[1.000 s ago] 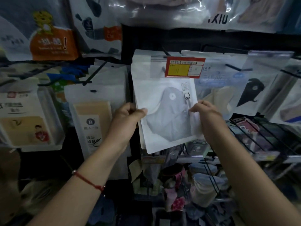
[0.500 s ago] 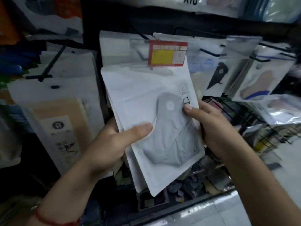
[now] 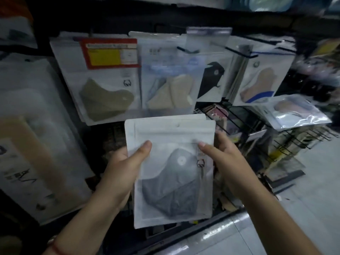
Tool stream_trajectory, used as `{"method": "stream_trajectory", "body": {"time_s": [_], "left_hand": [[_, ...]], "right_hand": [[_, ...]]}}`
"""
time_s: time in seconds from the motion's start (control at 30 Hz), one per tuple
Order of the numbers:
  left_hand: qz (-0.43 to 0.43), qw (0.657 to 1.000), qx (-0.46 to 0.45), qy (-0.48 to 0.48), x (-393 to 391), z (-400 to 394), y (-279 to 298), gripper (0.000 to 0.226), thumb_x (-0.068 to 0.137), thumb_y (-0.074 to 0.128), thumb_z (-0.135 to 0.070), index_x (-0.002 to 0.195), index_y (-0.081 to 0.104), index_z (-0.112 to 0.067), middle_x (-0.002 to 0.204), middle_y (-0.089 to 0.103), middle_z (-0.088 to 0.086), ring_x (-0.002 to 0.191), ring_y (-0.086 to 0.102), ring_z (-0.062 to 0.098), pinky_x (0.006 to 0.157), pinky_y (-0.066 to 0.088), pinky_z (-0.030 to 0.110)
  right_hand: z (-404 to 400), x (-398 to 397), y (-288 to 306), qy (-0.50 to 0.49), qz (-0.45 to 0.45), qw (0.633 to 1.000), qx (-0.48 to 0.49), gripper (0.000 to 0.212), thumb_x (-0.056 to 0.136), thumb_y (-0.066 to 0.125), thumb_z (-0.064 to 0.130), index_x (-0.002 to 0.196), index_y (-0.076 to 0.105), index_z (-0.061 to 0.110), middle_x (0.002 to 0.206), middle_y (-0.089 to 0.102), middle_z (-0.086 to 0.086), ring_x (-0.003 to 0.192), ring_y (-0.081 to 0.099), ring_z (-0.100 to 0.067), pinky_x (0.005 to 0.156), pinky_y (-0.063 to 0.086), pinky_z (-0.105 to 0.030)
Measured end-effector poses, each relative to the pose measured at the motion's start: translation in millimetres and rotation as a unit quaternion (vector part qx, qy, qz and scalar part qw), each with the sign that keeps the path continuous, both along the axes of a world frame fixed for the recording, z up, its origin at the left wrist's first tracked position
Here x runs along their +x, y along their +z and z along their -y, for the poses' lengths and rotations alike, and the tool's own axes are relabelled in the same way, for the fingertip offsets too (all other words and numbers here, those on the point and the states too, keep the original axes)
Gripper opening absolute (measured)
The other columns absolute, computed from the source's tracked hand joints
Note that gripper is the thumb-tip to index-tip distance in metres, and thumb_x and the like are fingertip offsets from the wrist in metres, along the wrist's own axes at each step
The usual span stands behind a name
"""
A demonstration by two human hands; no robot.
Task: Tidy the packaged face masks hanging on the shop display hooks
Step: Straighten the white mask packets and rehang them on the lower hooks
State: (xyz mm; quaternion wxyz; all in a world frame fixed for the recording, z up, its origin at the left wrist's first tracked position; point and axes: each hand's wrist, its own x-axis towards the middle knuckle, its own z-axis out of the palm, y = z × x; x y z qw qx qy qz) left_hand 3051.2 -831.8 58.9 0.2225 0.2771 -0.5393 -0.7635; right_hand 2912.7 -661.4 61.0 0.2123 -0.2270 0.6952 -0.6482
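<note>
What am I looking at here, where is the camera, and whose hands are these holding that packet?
There is no machine here. The single picture comes from a wide-angle camera worn on a person's head, looking forward and down, so the two arms rising from the bottom edge are that person's own.

The left hand and right hand hold a small stack of white packets by the sides, thumbs on the front. The front packet shows a grey mask through its window. The stack is off the hooks, held below them.

Behind is a shop display. On its hooks hang more packets: an olive mask under a red and yellow price tag, a beige mask, a black mask and a tan mask. The left side is too blurred to read.
</note>
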Motion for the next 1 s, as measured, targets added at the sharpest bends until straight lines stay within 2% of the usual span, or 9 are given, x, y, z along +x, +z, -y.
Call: {"method": "stream_trajectory", "body": {"time_s": [0.1, 0.23, 0.33, 0.43, 0.5, 0.6, 0.73, 0.9, 1.0], "left_hand": [[-0.001, 1.000, -0.023, 0.007, -23.6, -35.5, 4.4, 0.031, 0.076, 0.067, -0.031, 0.097, 0.076, -0.010, 0.098, 0.078, 0.009, 0.090, 0.075, 0.026, 0.082, 0.055, 0.037], [-0.011, 0.999, -0.047, -0.001, -55.5, -84.6, 10.3, 0.031, 0.075, 0.069, -0.027, 0.098, 0.076, -0.008, 0.099, 0.077, 0.013, 0.092, 0.075, 0.029, 0.085, 0.056, 0.040], [-0.016, 0.998, -0.060, -0.011, -77.0, -113.9, 19.1, 0.031, 0.073, 0.072, -0.025, 0.099, 0.078, -0.008, 0.100, 0.077, 0.013, 0.093, 0.074, 0.032, 0.090, 0.054, 0.044], [-0.017, 0.989, -0.145, -0.001, -95.6, -122.1, 39.4, 0.023, 0.075, 0.080, -0.025, 0.097, 0.079, -0.021, 0.098, 0.078, 0.006, 0.093, 0.074, 0.026, 0.083, 0.055, 0.040], [0.021, 0.960, -0.279, -0.003, -106.6, -116.2, 56.4, 0.024, 0.080, 0.080, -0.030, 0.102, 0.076, -0.034, 0.099, 0.077, -0.009, 0.093, 0.072, 0.010, 0.083, 0.054, 0.028], [0.137, 0.856, -0.493, -0.078, -123.2, -108.6, 82.2, 0.022, 0.089, 0.068, -0.042, 0.110, 0.069, -0.050, 0.106, 0.066, -0.037, 0.101, 0.059, -0.017, 0.083, 0.046, 0.008], [0.176, 0.773, -0.591, -0.150, -143.2, -101.7, 94.0, 0.013, 0.096, 0.058, -0.044, 0.095, 0.070, -0.038, 0.093, 0.070, -0.023, 0.088, 0.064, -0.004, 0.079, 0.054, 0.032], [0.129, 0.807, -0.571, -0.085, -151.0, -103.0, 92.6, 0.019, 0.089, 0.069, -0.042, 0.077, 0.064, -0.028, 0.076, 0.067, -0.010, 0.070, 0.061, 0.005, 0.063, 0.047, 0.028], [0.114, 0.830, -0.543, -0.057, -157.0, -104.0, 92.3, 0.028, 0.083, 0.074, -0.046, 0.073, 0.059, -0.025, 0.065, 0.061, -0.008, 0.056, 0.053, 0.002, 0.053, 0.039, 0.018]], "right_hand": [[-32.6, -28.3, 14.6, -0.030, -0.098, 0.995, 0.001, 0.056, 0.086, 0.073, 0.040, 0.135, 0.047, 0.043, 0.130, 0.059, 0.013, 0.117, 0.060, -0.007, 0.099, 0.051, -0.041], [-81.9, -63.5, 36.8, 0.005, -0.200, 0.979, 0.034, 0.051, 0.084, 0.074, 0.035, 0.129, 0.052, 0.046, 0.123, 0.060, 0.013, 0.106, 0.064, -0.005, 0.086, 0.058, -0.034], [-114.2, -90.5, 44.3, 0.020, -0.228, 0.973, 0.028, 0.044, 0.083, 0.076, 0.027, 0.119, 0.059, 0.046, 0.111, 0.067, 0.015, 0.098, 0.067, -0.004, 0.080, 0.059, -0.030], [-138.0, -117.0, 48.2, 0.046, -0.243, 0.968, 0.031, 0.042, 0.082, 0.076, 0.029, 0.115, 0.061, 0.049, 0.117, 0.066, 0.018, 0.108, 0.065, -0.010, 0.086, 0.057, -0.036], [-146.3, -131.5, 49.7, 0.052, -0.248, 0.967, 0.033, 0.042, 0.082, 0.075, 0.031, 0.114, 0.060, 0.052, 0.118, 0.066, 0.017, 0.109, 0.064, -0.011, 0.088, 0.057, -0.040], [-146.7, -144.6, 49.9, 0.046, -0.248, 0.968, 0.018, 0.042, 0.082, 0.076, 0.027, 0.112, 0.062, 0.053, 0.112, 0.067, 0.014, 0.104, 0.065, -0.006, 0.086, 0.058, -0.038], [-140.5, -161.4, 46.4, 0.014, -0.303, 0.952, 0.043, 0.044, 0.082, 0.076, 0.034, 0.118, 0.060, 0.053, 0.104, 0.067, 0.015, 0.105, 0.061, 0.002, 0.087, 0.055, -0.033], [-136.0, -174.9, 51.2, -0.035, -0.406, 0.908, 0.100, 0.049, 0.079, 0.075, 0.040, 0.124, 0.057, 0.051, 0.096, 0.055, 0.038, 0.100, 0.052, 0.019, 0.078, 0.043, -0.004], [-135.5, -181.7, 57.3, -0.046, -0.444, 0.887, 0.115, 0.047, 0.078, 0.070, 0.046, 0.123, 0.061, 0.043, 0.095, 0.051, 0.041, 0.089, 0.053, 0.017, 0.077, 0.041, -0.008]]}}
